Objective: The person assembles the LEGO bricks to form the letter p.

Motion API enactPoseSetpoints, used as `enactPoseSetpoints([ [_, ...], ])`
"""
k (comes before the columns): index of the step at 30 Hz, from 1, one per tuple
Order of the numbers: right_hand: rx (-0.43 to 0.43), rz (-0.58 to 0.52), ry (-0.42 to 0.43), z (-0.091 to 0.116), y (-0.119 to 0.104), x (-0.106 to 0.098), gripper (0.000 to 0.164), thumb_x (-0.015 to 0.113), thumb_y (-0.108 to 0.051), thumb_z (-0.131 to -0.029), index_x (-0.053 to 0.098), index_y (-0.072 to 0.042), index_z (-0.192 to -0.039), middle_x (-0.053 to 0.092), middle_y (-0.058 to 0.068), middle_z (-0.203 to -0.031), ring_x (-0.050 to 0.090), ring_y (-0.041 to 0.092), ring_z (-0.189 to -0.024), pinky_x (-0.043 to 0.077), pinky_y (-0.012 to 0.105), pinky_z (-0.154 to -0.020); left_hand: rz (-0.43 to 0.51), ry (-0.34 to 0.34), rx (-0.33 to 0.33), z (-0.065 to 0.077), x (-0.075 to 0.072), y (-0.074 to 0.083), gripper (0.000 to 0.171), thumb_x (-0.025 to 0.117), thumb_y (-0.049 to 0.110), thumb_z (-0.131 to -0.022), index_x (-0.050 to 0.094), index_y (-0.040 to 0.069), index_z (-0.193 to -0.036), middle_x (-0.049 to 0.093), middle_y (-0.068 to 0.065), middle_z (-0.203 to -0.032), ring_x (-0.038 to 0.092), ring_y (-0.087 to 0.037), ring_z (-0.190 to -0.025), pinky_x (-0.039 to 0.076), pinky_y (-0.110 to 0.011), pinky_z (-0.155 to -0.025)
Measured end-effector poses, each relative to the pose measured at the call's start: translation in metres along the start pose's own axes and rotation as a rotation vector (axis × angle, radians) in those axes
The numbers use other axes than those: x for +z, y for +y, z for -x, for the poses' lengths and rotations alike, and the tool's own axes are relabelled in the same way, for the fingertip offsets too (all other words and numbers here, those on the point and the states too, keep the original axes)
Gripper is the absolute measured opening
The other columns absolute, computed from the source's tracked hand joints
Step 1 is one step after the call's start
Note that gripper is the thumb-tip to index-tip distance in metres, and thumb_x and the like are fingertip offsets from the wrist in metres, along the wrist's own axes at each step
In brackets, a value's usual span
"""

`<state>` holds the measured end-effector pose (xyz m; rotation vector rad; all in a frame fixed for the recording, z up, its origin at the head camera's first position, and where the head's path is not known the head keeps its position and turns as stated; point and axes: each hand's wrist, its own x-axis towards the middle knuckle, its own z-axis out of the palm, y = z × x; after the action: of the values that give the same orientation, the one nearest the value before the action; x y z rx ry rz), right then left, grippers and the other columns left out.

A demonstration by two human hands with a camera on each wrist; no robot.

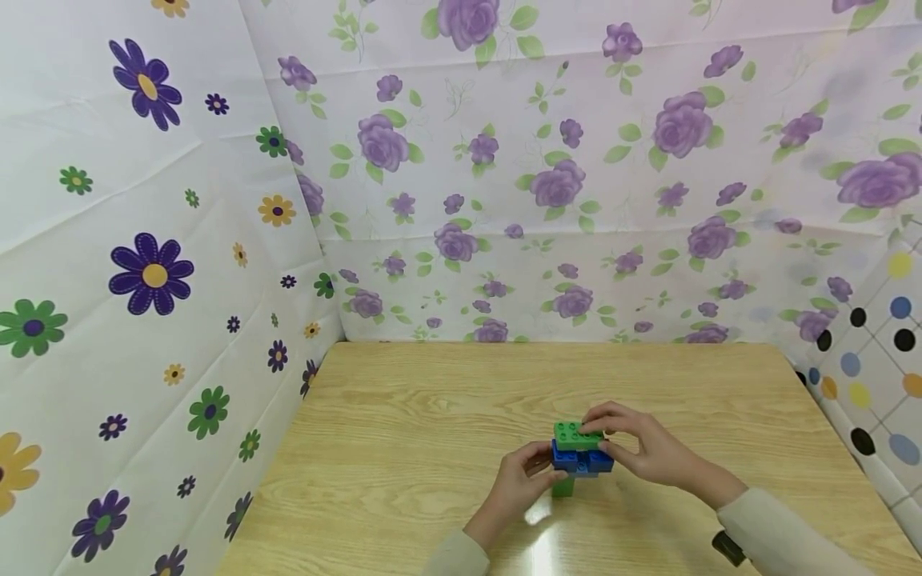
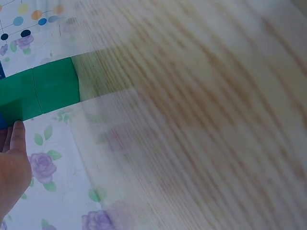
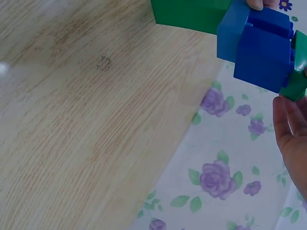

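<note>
A small stack of toy building bricks stands on the wooden table. Its lower part is a green column (image 1: 563, 486), seen from the side as two stacked green blocks (image 2: 55, 86) in the left wrist view. Above it sit blue bricks (image 1: 566, 462), with a lighter blue brick (image 3: 232, 34) beneath the darker ones. A studded green brick (image 1: 571, 434) lies across the top. My left hand (image 1: 513, 482) grips the blue bricks from the left. My right hand (image 1: 651, 450) pinches the top green brick at its right end, fingers behind and thumb in front.
The wooden table (image 1: 403, 448) runs back to a wall covering with purple roses (image 1: 558, 184). A flowered sheet (image 1: 151, 276) hangs on the left and a dotted one (image 1: 875, 376) on the right. A dark object (image 1: 729, 549) is at the right sleeve.
</note>
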<state>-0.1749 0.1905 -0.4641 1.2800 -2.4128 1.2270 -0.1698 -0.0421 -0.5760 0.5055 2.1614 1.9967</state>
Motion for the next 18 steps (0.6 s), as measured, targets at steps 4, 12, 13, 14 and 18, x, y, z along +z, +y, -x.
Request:
enactPoseSetpoints([
  [4, -0.026, 0.0, -0.002, 0.0, -0.002, 0.001, 0.034, 0.067, 0.012, -0.083, 0.067, -0.004, -0.113, 0.061, 0.014, -0.112, 0.058, 0.025, -0.103, 0.057, 0.034, -0.081, 0.002, -0.005, -0.008, 0.0, 0.0, 0.002, 0.036, 0.071, 0.007, -0.087, 0.062, 0.005, -0.121, 0.064, -0.008, -0.121, 0.06, -0.018, -0.115, 0.05, -0.024, -0.095],
  [12, -0.051, 0.023, 0.008, 0.009, 0.018, 0.012, 0.036, 0.068, 0.011, -0.082, 0.066, -0.006, -0.115, 0.06, 0.013, -0.114, 0.057, 0.026, -0.104, 0.055, 0.028, -0.084, 0.004, -0.009, -0.008, 0.0, 0.0, 0.002, 0.036, 0.071, 0.008, -0.087, 0.062, 0.007, -0.122, 0.063, -0.007, -0.121, 0.059, -0.019, -0.116, 0.049, -0.024, -0.096],
  [13, -0.05, 0.027, 0.007, 0.011, 0.021, 0.013, 0.037, 0.068, 0.01, -0.083, 0.066, -0.007, -0.115, 0.06, 0.011, -0.115, 0.057, 0.025, -0.105, 0.055, 0.028, -0.085, 0.004, -0.007, -0.008, 0.0, 0.0, 0.002, 0.036, 0.071, 0.008, -0.086, 0.062, 0.007, -0.122, 0.063, -0.007, -0.121, 0.059, -0.019, -0.116, 0.049, -0.024, -0.096],
  [14, -0.053, 0.03, 0.006, 0.012, 0.024, 0.014, 0.037, 0.068, 0.009, -0.083, 0.066, -0.008, -0.116, 0.06, 0.01, -0.115, 0.057, 0.024, -0.105, 0.055, 0.029, -0.085, 0.003, -0.006, -0.01, 0.0, 0.0, 0.002, 0.036, 0.071, 0.008, -0.086, 0.062, 0.007, -0.122, 0.064, -0.007, -0.121, 0.059, -0.019, -0.116, 0.049, -0.024, -0.096],
  [18, -0.05, 0.029, -0.012, 0.014, 0.028, 0.016, 0.038, 0.068, 0.003, -0.087, 0.065, -0.015, -0.12, 0.059, 0.004, -0.118, 0.056, 0.019, -0.108, 0.056, 0.03, -0.084, 0.002, -0.003, -0.012, 0.0, 0.0, 0.001, 0.036, 0.072, 0.007, -0.086, 0.062, 0.007, -0.121, 0.064, -0.006, -0.121, 0.059, -0.018, -0.116, 0.049, -0.024, -0.096],
])
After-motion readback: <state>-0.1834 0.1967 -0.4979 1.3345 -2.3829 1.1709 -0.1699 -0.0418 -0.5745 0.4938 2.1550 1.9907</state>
